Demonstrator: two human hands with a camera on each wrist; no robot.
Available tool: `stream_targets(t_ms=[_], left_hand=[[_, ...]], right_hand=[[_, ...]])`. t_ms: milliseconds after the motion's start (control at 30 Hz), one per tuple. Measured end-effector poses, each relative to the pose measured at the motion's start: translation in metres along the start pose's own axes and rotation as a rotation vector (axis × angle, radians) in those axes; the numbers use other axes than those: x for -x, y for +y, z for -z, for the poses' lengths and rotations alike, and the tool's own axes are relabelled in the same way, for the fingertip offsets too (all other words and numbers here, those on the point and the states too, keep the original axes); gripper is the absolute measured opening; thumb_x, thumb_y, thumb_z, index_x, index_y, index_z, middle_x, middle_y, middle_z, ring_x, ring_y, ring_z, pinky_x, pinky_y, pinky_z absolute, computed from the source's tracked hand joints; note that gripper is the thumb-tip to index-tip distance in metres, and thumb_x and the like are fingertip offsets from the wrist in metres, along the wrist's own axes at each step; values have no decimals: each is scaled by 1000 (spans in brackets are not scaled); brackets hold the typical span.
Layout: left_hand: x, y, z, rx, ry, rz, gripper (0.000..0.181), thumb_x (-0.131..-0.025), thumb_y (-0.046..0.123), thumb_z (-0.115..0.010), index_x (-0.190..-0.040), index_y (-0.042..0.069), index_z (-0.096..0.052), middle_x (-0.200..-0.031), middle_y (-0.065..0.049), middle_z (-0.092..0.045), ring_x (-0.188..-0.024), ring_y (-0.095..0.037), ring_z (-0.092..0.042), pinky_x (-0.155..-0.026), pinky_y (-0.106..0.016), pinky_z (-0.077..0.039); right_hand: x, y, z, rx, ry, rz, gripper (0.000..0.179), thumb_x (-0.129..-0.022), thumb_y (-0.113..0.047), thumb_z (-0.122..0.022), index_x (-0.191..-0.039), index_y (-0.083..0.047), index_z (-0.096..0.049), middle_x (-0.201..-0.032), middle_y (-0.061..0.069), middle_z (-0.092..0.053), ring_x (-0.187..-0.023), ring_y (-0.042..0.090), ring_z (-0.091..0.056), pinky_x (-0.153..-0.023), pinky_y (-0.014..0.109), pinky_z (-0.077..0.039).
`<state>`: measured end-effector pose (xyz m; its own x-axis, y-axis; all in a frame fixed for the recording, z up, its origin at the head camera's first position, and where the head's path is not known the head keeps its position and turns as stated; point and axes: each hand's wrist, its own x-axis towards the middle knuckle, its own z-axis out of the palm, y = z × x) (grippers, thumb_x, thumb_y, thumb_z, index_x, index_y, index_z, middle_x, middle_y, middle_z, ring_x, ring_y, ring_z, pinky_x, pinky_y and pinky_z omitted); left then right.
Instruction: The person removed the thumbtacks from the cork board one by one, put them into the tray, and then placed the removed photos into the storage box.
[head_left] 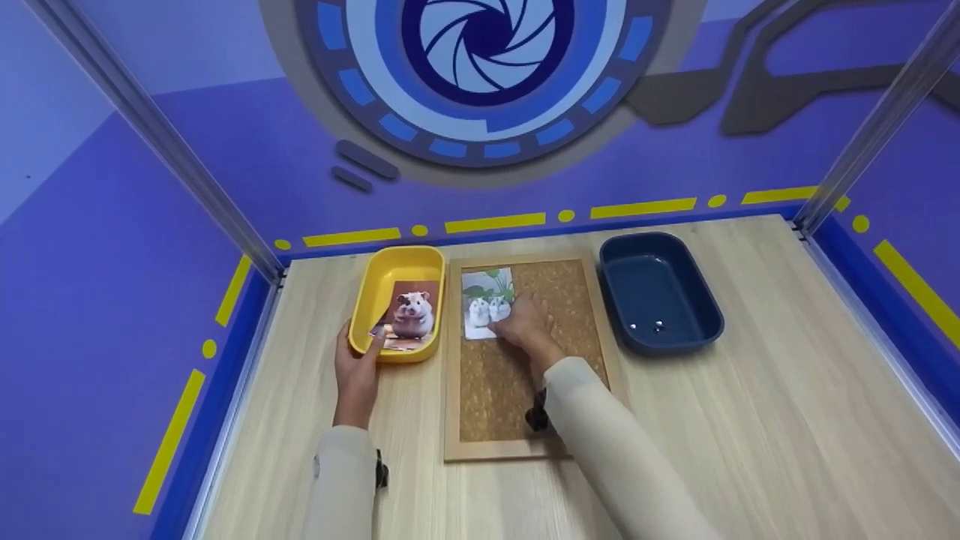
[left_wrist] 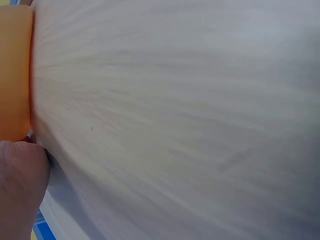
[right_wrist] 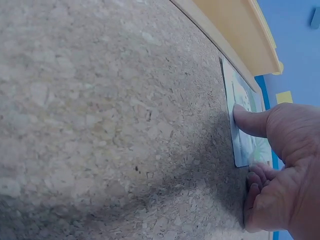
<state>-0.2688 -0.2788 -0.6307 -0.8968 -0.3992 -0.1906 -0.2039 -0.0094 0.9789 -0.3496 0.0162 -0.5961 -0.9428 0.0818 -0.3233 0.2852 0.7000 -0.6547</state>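
My left hand [head_left: 356, 373] holds the yellow tray [head_left: 405, 259] at its near left corner, thumb over the rim and fingers along the outer wall. Inside that tray lies a hamster photo card [head_left: 412, 315], beside the left thumb. On the corkboard [head_left: 491, 397], toward its upper left, is a photo card of two small white animals and green leaves [head_left: 480, 307]. My right hand [head_left: 531, 330] pinches this card at its right side. In the right wrist view the thumb [right_wrist: 252, 122] lies on the card's face, with the other fingers bent near its edge.
To the right of the corkboard stands a dark blue tray [head_left: 652, 289] with several small shiny pieces [head_left: 658, 326] in it. Patterned blue-purple walls [head_left: 510, 187] enclose the light wooden table [head_left: 772, 375] at the back and sides.
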Motion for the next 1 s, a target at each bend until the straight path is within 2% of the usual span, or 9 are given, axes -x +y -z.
stream_targets(t_ms=[133,267,367,633,867,1000], left_hand=[[1,-1,2,-38,-1,-7,80,-104,42,-68,-170,35,-24,-176,7,-31,-164,-15,-27,-137,-39,-24],[1,-2,3,-81,6,1,81,-104,46,-67,-170,38,-21,-178,9,-28,-166,-15,-25,-138,-41,-23],[1,-3,3,-86,5,0,81,-104,46,-67,-171,37,-22,-177,8,-28,-166,-16,-26,-138,-41,-24],[0,-2,2,-104,4,11,75,-106,44,-66,-169,33,-28,-175,5,-34,-164,-17,-30,-136,-41,-27],[2,-3,4,-122,-5,29,73,-106,46,-64,-168,33,-29,-173,7,-36,-162,-14,-33,-135,-39,-30],[0,-1,4,-125,-8,26,73,-106,46,-64,-169,31,-29,-174,5,-36,-162,-16,-33,-135,-39,-30]], right_hand=[[1,-2,0,-8,-1,5,76,-88,-33,-88,-146,-1,-51,-141,17,-56,-136,35,-49,-122,53,-43],[2,-1,-1,12,12,25,83,-87,-34,-88,-151,-2,-46,-144,17,-55,-140,36,-48,-123,53,-42],[2,0,-1,24,29,28,86,-86,-35,-89,-152,-2,-44,-144,17,-55,-140,36,-48,-125,55,-39],[0,-3,-1,16,17,6,74,-85,-31,-89,-142,0,-52,-139,16,-54,-134,36,-45,-123,55,-36],[0,-3,0,-15,-4,-8,65,-86,-27,-87,-137,-1,-57,-140,16,-54,-131,35,-46,-122,56,-37],[0,0,2,-54,-16,-17,55,-88,-28,-86,-132,-4,-62,-137,14,-57,-126,33,-49,-118,54,-44]])
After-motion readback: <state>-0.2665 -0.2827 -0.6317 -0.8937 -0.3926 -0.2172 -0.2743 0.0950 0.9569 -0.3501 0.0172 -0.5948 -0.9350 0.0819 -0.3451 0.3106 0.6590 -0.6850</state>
